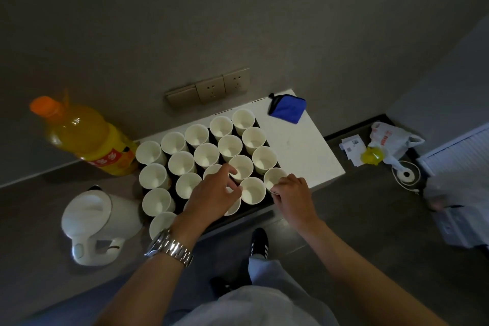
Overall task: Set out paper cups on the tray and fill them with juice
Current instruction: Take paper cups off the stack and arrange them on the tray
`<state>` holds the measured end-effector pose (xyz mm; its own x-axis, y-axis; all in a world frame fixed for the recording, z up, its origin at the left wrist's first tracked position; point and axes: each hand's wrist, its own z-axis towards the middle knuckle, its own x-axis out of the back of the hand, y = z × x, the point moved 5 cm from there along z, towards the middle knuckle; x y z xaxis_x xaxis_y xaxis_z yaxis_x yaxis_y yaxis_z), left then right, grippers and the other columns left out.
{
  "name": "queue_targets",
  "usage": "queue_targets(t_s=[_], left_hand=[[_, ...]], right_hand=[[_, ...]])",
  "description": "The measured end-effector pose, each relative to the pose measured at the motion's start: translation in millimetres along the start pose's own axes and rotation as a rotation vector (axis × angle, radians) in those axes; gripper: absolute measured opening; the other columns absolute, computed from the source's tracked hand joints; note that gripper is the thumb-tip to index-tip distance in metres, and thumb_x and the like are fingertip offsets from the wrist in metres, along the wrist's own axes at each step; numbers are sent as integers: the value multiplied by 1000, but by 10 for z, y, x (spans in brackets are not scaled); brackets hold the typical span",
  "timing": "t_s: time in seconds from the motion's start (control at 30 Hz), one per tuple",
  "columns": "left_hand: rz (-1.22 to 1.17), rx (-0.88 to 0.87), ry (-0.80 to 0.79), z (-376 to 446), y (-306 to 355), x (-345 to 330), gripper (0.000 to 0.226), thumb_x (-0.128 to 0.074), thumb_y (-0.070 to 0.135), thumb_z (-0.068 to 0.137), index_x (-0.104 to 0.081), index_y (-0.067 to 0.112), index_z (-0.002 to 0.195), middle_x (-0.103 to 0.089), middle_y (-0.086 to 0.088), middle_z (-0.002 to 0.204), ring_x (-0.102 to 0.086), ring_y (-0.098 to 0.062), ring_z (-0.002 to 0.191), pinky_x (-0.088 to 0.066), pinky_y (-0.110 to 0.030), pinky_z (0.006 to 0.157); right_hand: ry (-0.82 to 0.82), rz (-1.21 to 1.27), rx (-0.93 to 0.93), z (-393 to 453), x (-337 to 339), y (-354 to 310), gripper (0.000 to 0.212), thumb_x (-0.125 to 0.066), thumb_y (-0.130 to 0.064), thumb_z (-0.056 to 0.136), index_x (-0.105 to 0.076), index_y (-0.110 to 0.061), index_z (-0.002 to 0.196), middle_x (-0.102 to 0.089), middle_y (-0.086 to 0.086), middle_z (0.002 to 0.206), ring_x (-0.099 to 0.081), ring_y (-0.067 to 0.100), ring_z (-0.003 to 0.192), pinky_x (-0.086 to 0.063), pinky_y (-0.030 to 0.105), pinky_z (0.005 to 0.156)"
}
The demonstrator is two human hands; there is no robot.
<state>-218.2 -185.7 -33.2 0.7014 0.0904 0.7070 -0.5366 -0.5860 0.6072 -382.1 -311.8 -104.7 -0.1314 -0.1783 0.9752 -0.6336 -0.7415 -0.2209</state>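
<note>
From the head view we look down on a dark tray packed with white paper cups, standing upright in close rows, rims nearly touching. All the cups we can see into are empty. The tray sits on a white counter against a grey wall.

Our left hand, with a metal watch on the wrist, reaches over the near middle of the tray. Its thumb and forefinger are spread above the cup rims, and the other fingers curl down among the cups; we cannot tell whether they grip one. Our right hand is at the tray's near right corner, its fingertips pinching the rim of the corner cup.

The juice bottle, orange cap on and full of orange liquid, stands just left of the tray, close to the far-left cup. A white kettle stands nearer us on the left. A blue pouch lies at the far end of the counter, below wall sockets. A plastic bag lies on the floor to the right.
</note>
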Motion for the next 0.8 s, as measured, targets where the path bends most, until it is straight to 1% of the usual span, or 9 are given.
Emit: queue_targets(t_s=[0.07, 0.13, 0.23, 0.33, 0.43, 0.5, 0.6, 0.7, 0.8], left_hand=[[-7, 3, 9, -14, -28, 11, 38, -65, 42, 92, -50, 35, 126, -67, 23, 93, -64, -5, 90, -53, -37, 84], [-15, 1, 20, -31, -53, 34, 37, -65, 43, 92, -49, 37, 124, -67, 23, 93, -63, -1, 88, -51, -34, 80], [-23, 8, 32, -40, -102, 74, 34, -64, 44, 91, -49, 40, 121, -68, 23, 93, -63, 3, 84, -50, -31, 76], [-30, 22, 37, -45, -153, 115, 33, -64, 45, 90, -49, 41, 119, -68, 24, 93, -64, 1, 83, -51, -32, 76], [-23, 26, 56, -62, -185, 187, 32, -64, 43, 90, -49, 39, 119, -68, 24, 95, -64, -1, 86, -50, -33, 76], [-30, 46, 67, -72, -225, 235, 32, -64, 39, 91, -50, 38, 119, -68, 25, 94, -64, -1, 87, -49, -32, 76], [-38, 85, 94, -63, -313, 323, 30, -64, 40, 90, -50, 41, 116, -67, 26, 93, -64, -1, 88, -54, -37, 81], [-62, 138, 139, -31, -385, 440, 29, -63, 38, 88, -51, 43, 114, -67, 25, 93, -64, -1, 90, -56, -39, 81], [-118, 170, 243, -23, -456, 582, 20, -63, 37, 88, -55, 42, 105, -68, 20, 91, -66, -2, 83, -58, -39, 76]], right_hand=[[-1, -14, 11, 8, 3, -2, 14, -87, -26, 72, -75, -22, 74, -69, -6, 77, -59, 16, 79, -43, 29, 69], [12, -8, 13, 21, 30, 6, 20, -88, -32, 70, -76, -22, 83, -71, -6, 84, -60, 17, 82, -42, 30, 69], [62, 14, 21, 73, 116, -15, 23, -85, -37, 74, -76, -22, 89, -72, -6, 92, -61, 16, 83, -38, 28, 70], [113, 34, 59, 175, 211, -124, 17, -80, -37, 80, -72, -24, 85, -71, -9, 87, -59, 13, 82, -31, 25, 71], [134, 73, 87, 321, 263, -284, 16, -76, -38, 84, -72, -23, 80, -68, -9, 81, -58, 12, 80, -33, 25, 71], [136, 98, 99, 428, 275, -398, 16, -72, -36, 87, -71, -23, 79, -68, -8, 79, -58, 12, 81, -36, 26, 71], [156, 168, 123, 607, 307, -591, 13, -71, -33, 85, -71, -21, 80, -67, -6, 79, -59, 14, 81, -40, 29, 73], [168, 247, 181, 809, 340, -827, 9, -71, -25, 83, -70, -21, 75, -65, -6, 73, -58, 16, 75, -37, 30, 68], [165, 312, 260, 1019, 329, -1080, 10, -71, -15, 76, -66, -21, 69, -62, -5, 67, -58, 19, 72, -42, 33, 62]])
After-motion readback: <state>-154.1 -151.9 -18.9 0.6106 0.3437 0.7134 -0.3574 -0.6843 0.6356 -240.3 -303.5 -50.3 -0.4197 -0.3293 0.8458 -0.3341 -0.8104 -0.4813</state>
